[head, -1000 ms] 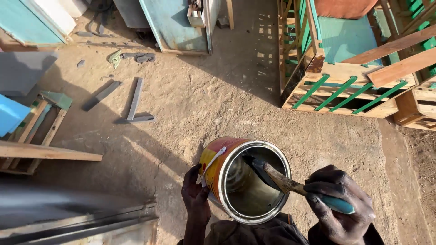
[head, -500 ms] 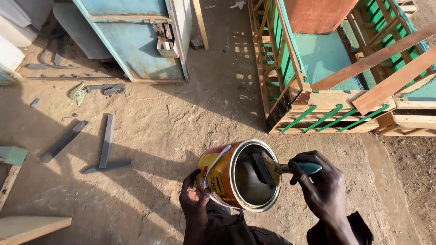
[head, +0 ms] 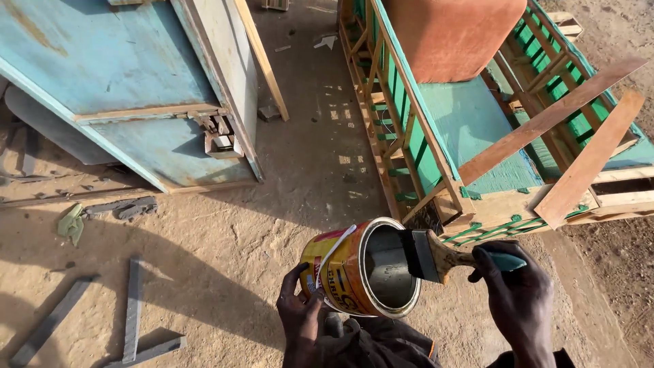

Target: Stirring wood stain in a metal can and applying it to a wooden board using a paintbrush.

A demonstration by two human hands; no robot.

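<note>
Outdoor yard, sandy dirt ground [head: 225, 232], strong sun, long shadows. Left hand [head: 302, 319] wrapped round tilted paint tin [head: 357, 269], held above ground, mouth facing right. Right hand [head: 516, 293] closed on paintbrush [head: 449, 257], bristles at tin's mouth. Blue door panel [head: 116, 82] lying left; green-slatted wooden frame [head: 477, 136] right. Grey strips [head: 133, 310] on dirt.

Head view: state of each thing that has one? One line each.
paint can: open, lid off, tilted on its side, mouth toward the brush
paintbrush: bristles at the can's mouth, handle gripped
left hand: closed around the can from below
right hand: closed on the brush handle
wooden frame: partly painted green, some slats bare wood
blue panel: lying on the ground, paint worn
</note>
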